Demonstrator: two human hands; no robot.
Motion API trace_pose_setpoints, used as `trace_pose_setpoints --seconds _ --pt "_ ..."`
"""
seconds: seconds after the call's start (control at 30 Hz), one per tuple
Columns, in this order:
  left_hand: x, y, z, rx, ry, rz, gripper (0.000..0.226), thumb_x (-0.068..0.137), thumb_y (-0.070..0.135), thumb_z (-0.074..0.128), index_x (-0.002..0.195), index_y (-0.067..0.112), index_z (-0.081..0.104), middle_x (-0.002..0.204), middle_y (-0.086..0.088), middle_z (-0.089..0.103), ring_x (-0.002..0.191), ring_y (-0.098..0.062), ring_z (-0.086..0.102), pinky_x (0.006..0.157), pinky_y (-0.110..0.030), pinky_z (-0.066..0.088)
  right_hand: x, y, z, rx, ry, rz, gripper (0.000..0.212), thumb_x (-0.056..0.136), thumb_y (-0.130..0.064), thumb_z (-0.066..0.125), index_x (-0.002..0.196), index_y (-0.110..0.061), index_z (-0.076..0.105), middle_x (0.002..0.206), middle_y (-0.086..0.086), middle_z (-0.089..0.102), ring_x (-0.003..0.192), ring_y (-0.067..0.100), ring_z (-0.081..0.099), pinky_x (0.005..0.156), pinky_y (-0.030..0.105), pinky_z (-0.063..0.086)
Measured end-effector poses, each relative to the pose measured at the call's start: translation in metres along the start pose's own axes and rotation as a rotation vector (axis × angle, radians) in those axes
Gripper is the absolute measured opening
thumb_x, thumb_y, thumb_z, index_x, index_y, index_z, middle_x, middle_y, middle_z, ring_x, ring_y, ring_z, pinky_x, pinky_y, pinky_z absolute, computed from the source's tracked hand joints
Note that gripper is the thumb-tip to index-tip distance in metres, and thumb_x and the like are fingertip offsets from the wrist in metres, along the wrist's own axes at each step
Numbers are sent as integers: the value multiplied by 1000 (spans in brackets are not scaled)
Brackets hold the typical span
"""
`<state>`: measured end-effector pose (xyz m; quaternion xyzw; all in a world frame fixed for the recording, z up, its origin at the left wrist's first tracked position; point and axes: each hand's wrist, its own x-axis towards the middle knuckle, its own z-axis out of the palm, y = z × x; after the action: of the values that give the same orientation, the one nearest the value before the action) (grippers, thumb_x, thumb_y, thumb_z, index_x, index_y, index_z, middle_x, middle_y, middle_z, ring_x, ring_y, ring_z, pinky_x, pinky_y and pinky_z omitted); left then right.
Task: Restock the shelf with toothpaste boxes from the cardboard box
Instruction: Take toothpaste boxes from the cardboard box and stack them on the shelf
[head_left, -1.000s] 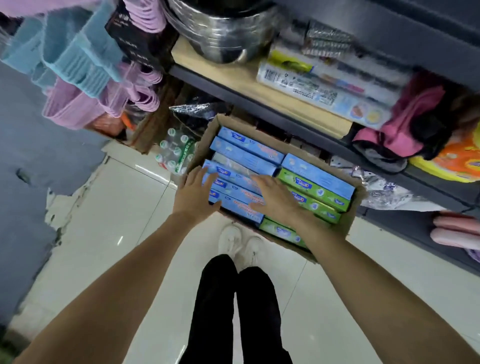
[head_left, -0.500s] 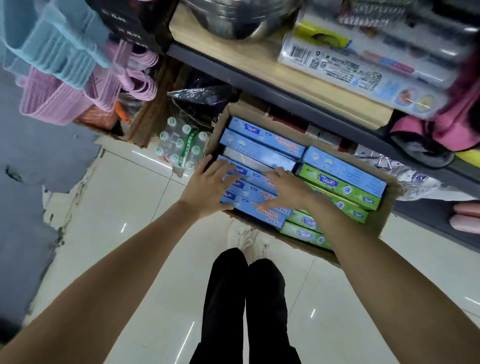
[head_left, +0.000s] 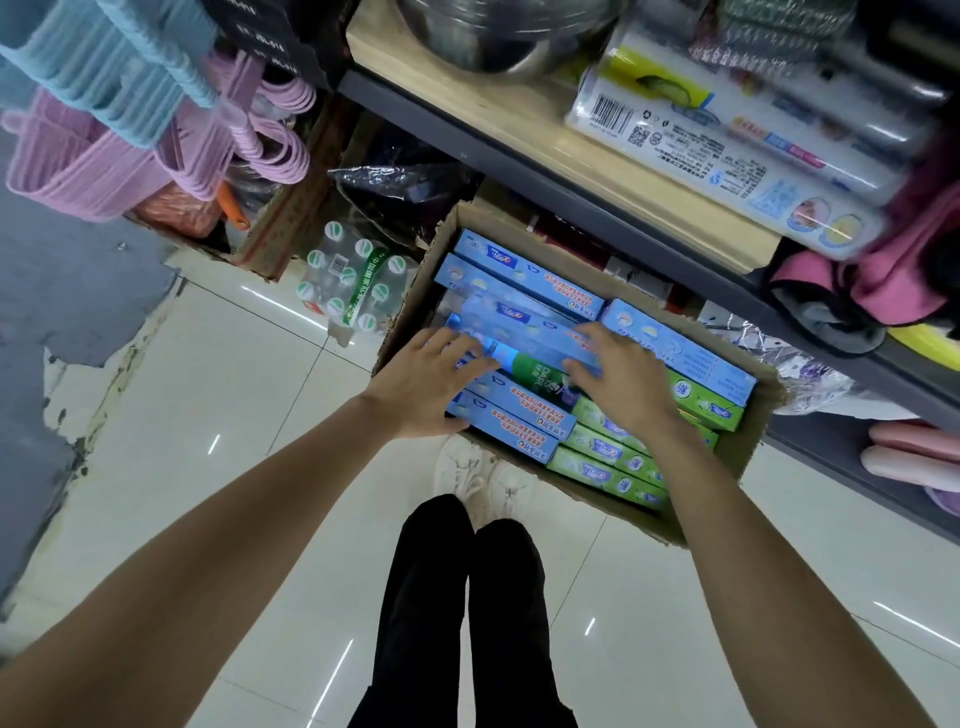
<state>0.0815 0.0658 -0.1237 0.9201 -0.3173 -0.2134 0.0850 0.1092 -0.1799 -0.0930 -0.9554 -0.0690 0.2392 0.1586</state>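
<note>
Nearest the camera, black trousers (head_left: 457, 613) and white shoes (head_left: 483, 478) stand on the pale tiled floor (head_left: 208, 467). Just beyond the shoes the cardboard box (head_left: 753, 441) sits on the floor, packed with blue toothpaste boxes (head_left: 519, 283) on its left and green toothpaste boxes (head_left: 613, 452) on its right. The left hand (head_left: 423, 382) and right hand (head_left: 621, 379) hold opposite ends of a blurred blue toothpaste box (head_left: 524, 332), raised slightly above the rest; the fingers seem to curl round its ends, though blur makes this unsure. A dark green carton (head_left: 540, 371) shows beneath. Left of the box stands a pack of bottles (head_left: 348, 286). Farther off, the shelf (head_left: 571, 150) carries a steel bowl (head_left: 493, 36) and wrapped rolls (head_left: 727, 140); pink and blue hangers (head_left: 130, 119) hang at far left.
</note>
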Motion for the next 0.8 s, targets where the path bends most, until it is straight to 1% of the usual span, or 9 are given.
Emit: trace_pose_setpoints --seconds 0.13,0.23,0.33,0.43,0.53,0.6,0.67,0.73,0.8 --pt "18 4 -3 1 -161 -100 70 88 63 43 144 24 31 147 0 37 136 -20 28 114 -34 14 -28 11 -5 269 85 245 36 94 -38 53 120 -13 53 105 8 67 79 25 63 62 29 45" --pt "45 -7 -11 -53 -401 -91 73 83 67 48 143 27 35 147 2 39 134 -21 36 111 -38 29 -48 11 -2 384 92 321 35 93 -39 54 115 -12 56 88 5 65 65 20 61 53 26 46" --pt "63 -22 -22 -148 -511 -129 76 79 68 53 142 28 38 143 1 47 127 -23 46 101 -38 41 -62 7 2 399 72 364 36 92 -40 55 115 -13 57 91 2 65 75 20 63 65 31 52" --pt "63 -20 -40 -60 -290 -125 67 87 65 42 141 26 38 133 -2 55 115 -27 55 87 -35 46 -72 -1 -10 558 95 443 27 92 -36 57 108 -14 62 88 0 65 74 12 62 61 21 45" --pt "40 -6 -64 -159 -1 -248 56 93 57 38 136 21 41 111 -8 64 95 -31 63 72 -33 44 -92 -15 -43 960 151 545 14 93 -29 58 102 -20 62 82 -13 65 62 -1 62 53 7 42" --pt "15 4 -78 -402 103 -408 49 94 55 39 130 22 43 89 -9 62 85 -33 64 68 -33 44 -109 -26 -73 1154 141 535 23 84 -35 65 106 -29 59 91 -16 67 71 1 68 62 12 50" --pt "-12 16 -97 -952 151 -619 48 92 58 44 125 24 48 101 -9 64 92 -31 64 78 -35 49 -127 -33 -100 1270 72 503 44 69 -40 71 110 -36 57 103 -12 68 84 17 70 69 26 55" --pt "-39 37 -127 -1469 175 -816 50 85 60 55 119 24 56 107 -7 68 89 -25 66 81 -34 54 -145 -41 -128 1420 6 494 46 69 -28 71 112 -33 55 106 -6 66 84 24 67 59 24 54" --pt "-65 61 -159 -1683 174 -846 33 87 46 57 111 23 58 84 -2 73 68 -17 69 63 -28 57 -161 -51 -155 1550 -80 502 42 77 -15 65 116 -27 54 106 1 65 75 23 65 52 21 51"
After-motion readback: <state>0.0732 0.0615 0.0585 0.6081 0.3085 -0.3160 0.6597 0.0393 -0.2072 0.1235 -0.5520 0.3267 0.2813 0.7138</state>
